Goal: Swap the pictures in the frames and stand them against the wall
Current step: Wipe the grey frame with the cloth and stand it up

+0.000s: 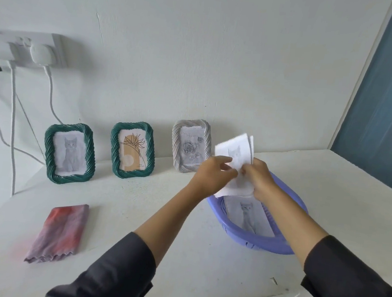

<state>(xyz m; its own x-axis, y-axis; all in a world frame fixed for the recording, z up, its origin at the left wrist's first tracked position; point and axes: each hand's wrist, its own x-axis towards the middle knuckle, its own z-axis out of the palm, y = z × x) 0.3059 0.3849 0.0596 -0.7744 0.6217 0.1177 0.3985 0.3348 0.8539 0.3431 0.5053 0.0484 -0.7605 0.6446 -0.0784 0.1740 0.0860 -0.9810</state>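
Three frames stand upright against the far wall (223, 55), each with a picture inside: the left green frame (69, 153) holds a grey cat, the middle green frame (132, 150) a flower drawing, and the grey frame (191, 146) on the right a rose print. Both hands are above the purple basket (253, 240) at the right side of the white table (136, 214). The left hand (211, 173) and the right hand (258, 178) are closed together on a small stack of loose pictures (236, 152), fingers pinching the sheets as if sorting through them. One more cat picture (248, 215) lies in the basket under the hands. A folded reddish cloth (60, 233) lies near on the left, well apart from everything.

I judge the task is at a choosing step. No frame is opened or laid down now, so whether any swap is finished I cannot tell. What is left, probably: select a sheet, open a frame, change the picture, and stand it back against the wall.
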